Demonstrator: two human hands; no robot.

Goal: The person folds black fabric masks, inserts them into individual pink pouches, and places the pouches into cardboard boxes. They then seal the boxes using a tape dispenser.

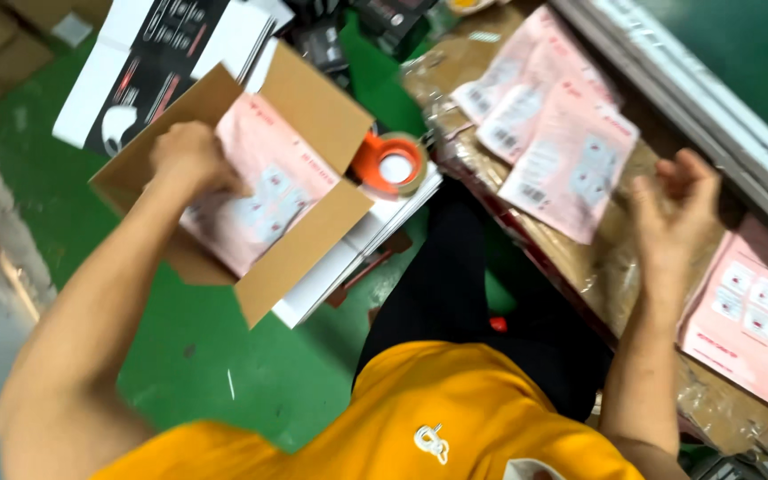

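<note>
My left hand (190,158) reaches into an open cardboard box (300,253) and presses on a pink mailer bag (264,200) lying inside it. My right hand (679,209) hovers with fingers spread, holding nothing, over a table wrapped in brown plastic film (611,267). It is between a stack of pink mailer bags (553,133) and another pink bag (753,329) at the right. Whether the right hand touches the table is unclear because of blur.
An orange tape dispenser with a tape roll (391,165) sits beside the box on a stack of white flat sheets (348,258). A black-and-white printed carton (148,62) lies behind the box. The floor (224,356) is green. A metal rail (704,98) borders the table.
</note>
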